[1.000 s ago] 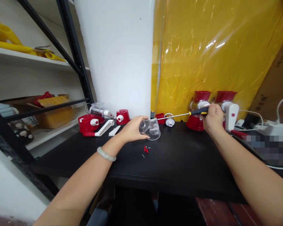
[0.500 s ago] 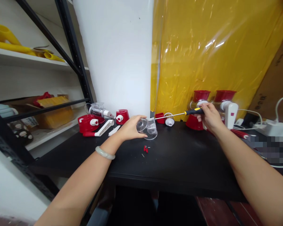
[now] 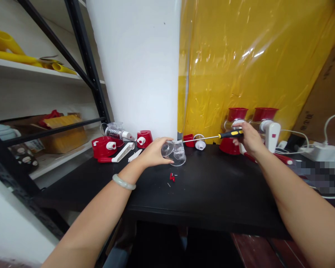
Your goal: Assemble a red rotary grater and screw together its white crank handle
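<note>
screwdriver [image 3: 225, 135] tip at clear plastic part [image 3: 178, 153]
your left grip [image 3: 155, 152] holds the clear plastic part; your right grip [image 3: 249, 137], the screwdriver.

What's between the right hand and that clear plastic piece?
A screwdriver, as the head view shows: the right hand holds its black-and-yellow handle, and its metal shaft points toward the clear plastic piece in the left hand.

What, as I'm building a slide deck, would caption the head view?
Left hand holds a clear part; right hand points a screwdriver at it, at a black table.
</note>
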Demonstrator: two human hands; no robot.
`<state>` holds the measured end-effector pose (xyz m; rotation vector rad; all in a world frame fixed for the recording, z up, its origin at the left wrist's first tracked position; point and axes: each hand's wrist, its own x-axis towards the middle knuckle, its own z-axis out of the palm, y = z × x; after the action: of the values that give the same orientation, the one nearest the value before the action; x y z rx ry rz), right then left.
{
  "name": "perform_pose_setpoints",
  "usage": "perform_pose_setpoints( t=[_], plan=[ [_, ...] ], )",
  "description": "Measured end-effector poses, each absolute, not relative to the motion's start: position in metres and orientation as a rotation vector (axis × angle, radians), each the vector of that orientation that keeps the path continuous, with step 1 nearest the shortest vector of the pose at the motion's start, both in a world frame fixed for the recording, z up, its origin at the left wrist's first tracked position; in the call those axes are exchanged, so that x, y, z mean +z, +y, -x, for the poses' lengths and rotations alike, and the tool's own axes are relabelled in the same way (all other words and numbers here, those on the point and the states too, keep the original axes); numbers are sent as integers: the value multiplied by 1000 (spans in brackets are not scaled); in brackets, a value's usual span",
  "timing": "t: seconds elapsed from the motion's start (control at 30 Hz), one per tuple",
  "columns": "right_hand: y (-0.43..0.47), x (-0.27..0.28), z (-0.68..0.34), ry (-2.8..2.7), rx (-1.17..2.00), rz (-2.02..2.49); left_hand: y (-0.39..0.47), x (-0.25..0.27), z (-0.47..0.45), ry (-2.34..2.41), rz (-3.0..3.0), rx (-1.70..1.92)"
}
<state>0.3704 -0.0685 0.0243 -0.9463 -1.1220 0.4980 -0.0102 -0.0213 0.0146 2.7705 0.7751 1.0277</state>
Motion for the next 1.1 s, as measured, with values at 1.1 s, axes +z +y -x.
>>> perform_pose_setpoints(
  t=[1.1],
  plan=[
    [-71,21,-373,-1307,635,1095,-16,15,14,825,-2785,1059]
  ],
)
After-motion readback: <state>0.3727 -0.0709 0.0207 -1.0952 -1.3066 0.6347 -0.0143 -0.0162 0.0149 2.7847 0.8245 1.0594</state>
